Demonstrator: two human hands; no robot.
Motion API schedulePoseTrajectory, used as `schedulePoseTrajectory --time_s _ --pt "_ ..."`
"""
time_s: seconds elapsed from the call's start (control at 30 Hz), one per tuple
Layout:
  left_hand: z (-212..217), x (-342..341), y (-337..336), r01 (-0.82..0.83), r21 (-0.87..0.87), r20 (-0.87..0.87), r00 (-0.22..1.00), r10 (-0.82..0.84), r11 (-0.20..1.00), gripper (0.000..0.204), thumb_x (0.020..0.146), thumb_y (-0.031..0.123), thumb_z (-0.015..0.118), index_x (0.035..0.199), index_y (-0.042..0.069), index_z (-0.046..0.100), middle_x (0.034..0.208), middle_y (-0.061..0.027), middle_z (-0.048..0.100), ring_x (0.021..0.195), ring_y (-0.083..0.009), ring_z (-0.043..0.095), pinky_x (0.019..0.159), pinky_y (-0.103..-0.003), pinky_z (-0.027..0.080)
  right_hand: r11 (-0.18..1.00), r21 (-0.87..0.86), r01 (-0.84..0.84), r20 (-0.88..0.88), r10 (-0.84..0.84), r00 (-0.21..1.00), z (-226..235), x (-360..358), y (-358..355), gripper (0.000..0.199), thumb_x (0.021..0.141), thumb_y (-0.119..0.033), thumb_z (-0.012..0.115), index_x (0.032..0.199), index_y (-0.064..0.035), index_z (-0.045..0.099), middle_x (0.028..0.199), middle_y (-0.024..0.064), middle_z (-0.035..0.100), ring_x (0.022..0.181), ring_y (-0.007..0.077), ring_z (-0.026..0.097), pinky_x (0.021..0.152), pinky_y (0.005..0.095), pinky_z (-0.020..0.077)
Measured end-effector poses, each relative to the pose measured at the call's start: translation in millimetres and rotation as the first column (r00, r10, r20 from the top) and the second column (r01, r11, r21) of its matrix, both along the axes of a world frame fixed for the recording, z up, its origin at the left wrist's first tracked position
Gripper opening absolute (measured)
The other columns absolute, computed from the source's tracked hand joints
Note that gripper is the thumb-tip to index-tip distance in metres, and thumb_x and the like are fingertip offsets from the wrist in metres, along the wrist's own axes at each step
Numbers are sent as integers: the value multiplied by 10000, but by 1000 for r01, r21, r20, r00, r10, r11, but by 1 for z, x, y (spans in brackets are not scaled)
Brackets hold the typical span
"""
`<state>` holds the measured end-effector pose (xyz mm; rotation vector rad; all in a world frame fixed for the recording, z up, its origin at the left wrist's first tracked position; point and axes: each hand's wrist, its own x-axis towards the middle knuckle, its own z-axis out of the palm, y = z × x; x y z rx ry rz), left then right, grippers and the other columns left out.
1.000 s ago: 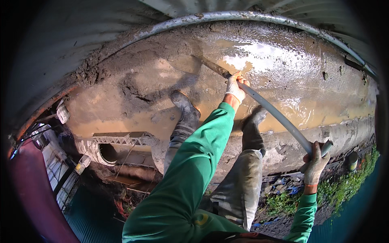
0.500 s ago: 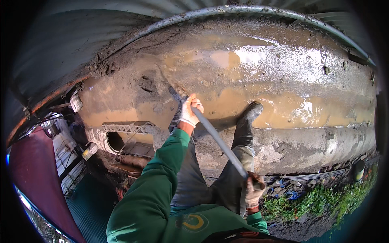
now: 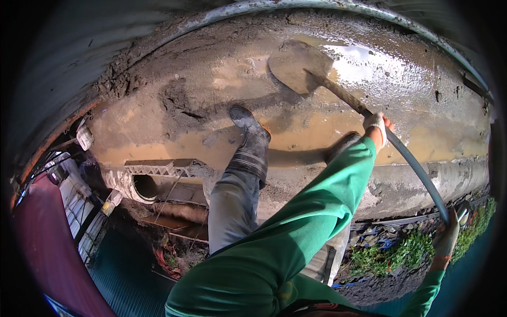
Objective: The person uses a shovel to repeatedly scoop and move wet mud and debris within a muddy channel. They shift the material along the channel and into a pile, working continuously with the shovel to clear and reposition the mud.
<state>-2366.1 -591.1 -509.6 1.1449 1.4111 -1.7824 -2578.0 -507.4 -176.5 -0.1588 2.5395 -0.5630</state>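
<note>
A long-handled shovel (image 3: pixel 300 66) reaches across the muddy channel, its broad blade coated in mud. The blade shows over the wet mud at the far side; whether it touches the mud I cannot tell. My left hand (image 3: pixel 376 126), in a pale glove, is wrapped round the lower part of the shaft. Out to the right, my right hand (image 3: pixel 447 238), gloved too, grips the shaft near its top end. Brown water (image 3: pixel 301 138) lies in the channel under the shaft. My left boot (image 3: pixel 247 124) stands in the mud; my left forearm partly hides the other boot (image 3: pixel 340 147).
A metal pipe (image 3: pixel 253 6) runs along the far side below corrugated sheets. At left are a round concrete pipe opening (image 3: pixel 145 186) and a dark red sheet (image 3: pixel 45 238). A concrete ledge (image 3: pixel 401 185) borders the water, with green plants (image 3: pixel 393 253) and rubble on the near right.
Both hands have swung to the right with the shovel. Its blade, blurred and low at the left before, now shows clearly farther right. My left boot has come into view.
</note>
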Motion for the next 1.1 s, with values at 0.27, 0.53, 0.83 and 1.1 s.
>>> schedulePoseTrajectory --time_s 0.27,0.53,0.83,1.1 --pt "-132 270 -9 -146 -360 174 960 220 921 255 949 156 663 763 141 488 626 26 435 553 -151 440 649 -357 531 894 -199 -402 139 432 891 -140 173 -2 267 990 -304 668 939 -45 624 593 7 539 432 85 498 389 231 356" --pt "-108 285 113 -17 -300 279 955 104 954 149 904 113 726 888 166 588 629 88 431 522 -82 379 553 -281 389 966 -106 -234 283 255 925 -143 198 185 304 972 -270 705 932 12 596 715 55 603 503 144 582 481 301 477" --pt "-32 298 164 -207 -311 175 947 271 927 255 961 158 653 764 193 495 640 113 468 510 -56 412 534 -244 431 145 -414 -898 -83 977 196 -81 159 192 194 796 -213 794 963 -149 719 1015 64 717 767 278 701 643 388 556" --pt "43 277 148 -107 -538 164 959 229 836 341 1040 218 549 708 184 479 616 89 432 522 -54 436 550 -257 426 295 -499 -815 117 955 274 -81 112 215 361 804 -233 824 1138 -130 734 1068 118 716 872 327 706 760 393 578"
